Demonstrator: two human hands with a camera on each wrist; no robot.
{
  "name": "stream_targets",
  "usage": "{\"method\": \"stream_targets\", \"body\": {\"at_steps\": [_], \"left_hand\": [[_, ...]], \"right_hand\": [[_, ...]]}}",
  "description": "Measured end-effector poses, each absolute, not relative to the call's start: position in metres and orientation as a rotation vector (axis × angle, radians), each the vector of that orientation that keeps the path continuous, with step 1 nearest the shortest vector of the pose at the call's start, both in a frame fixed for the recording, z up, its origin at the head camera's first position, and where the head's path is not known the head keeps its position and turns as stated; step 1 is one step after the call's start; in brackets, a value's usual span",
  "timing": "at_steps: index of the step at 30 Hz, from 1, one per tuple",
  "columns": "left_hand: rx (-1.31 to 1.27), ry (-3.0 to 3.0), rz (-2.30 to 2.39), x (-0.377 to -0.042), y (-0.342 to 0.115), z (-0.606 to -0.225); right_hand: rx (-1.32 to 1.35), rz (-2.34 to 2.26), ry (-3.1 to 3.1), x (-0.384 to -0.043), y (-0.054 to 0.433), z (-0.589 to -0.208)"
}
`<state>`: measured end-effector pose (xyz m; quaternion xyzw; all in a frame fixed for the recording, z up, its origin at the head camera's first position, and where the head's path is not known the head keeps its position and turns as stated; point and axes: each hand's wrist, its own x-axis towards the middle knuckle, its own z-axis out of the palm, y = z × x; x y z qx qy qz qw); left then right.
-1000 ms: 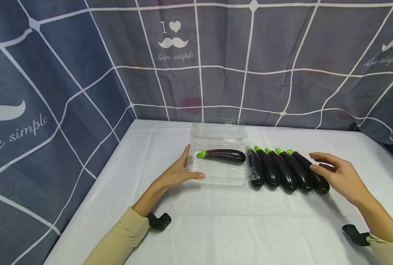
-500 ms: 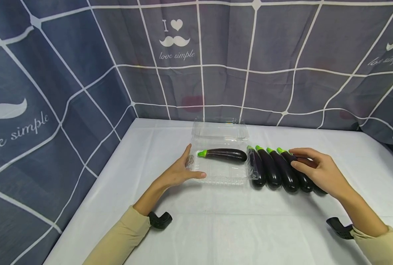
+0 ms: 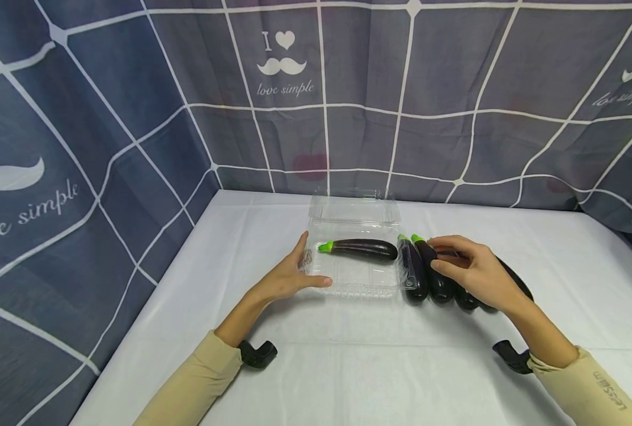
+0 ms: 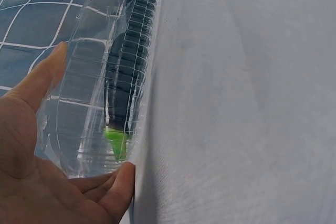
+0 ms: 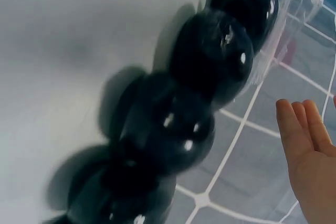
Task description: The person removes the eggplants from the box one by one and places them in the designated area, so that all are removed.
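A clear plastic clamshell container (image 3: 354, 285) lies open on the white table, with one dark purple eggplant (image 3: 361, 249) inside, its green cap to the left. My left hand (image 3: 286, 277) grips the container's left end, thumb on the front rim; the left wrist view shows that hand (image 4: 31, 150) round the container (image 4: 100, 77). Right of the container lies a row of several eggplants (image 3: 435, 278). My right hand (image 3: 476, 272) hovers over the middle of that row, hiding part of it. In the right wrist view its fingers (image 5: 307, 145) are straight and apart from the eggplants (image 5: 210, 61).
The white-covered table (image 3: 348, 367) is walled at the back and left by a grey-blue checked curtain (image 3: 135, 118). The container's lid (image 3: 353, 208) stands open toward the back. Black wrist mounts (image 3: 257, 354) sit by both cuffs.
My right hand has moved left along the row, from the rightmost eggplant to above the middle ones. The left hand and the container have stayed still.
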<state>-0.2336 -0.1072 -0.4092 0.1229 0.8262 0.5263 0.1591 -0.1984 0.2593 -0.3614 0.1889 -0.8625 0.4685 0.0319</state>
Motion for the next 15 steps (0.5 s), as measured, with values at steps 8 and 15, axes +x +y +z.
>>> {"method": "stream_targets", "body": {"at_steps": [8, 15], "left_hand": [[0.345, 2.372, 1.480, -0.234, -0.108, -0.410], [0.330, 2.362, 1.499, -0.233, -0.107, -0.409]], "right_hand": [[0.653, 1.463, -2.655, -0.207, 0.236, -0.367], [0.704, 1.363, -2.656, -0.217, 0.220, -0.371]]}}
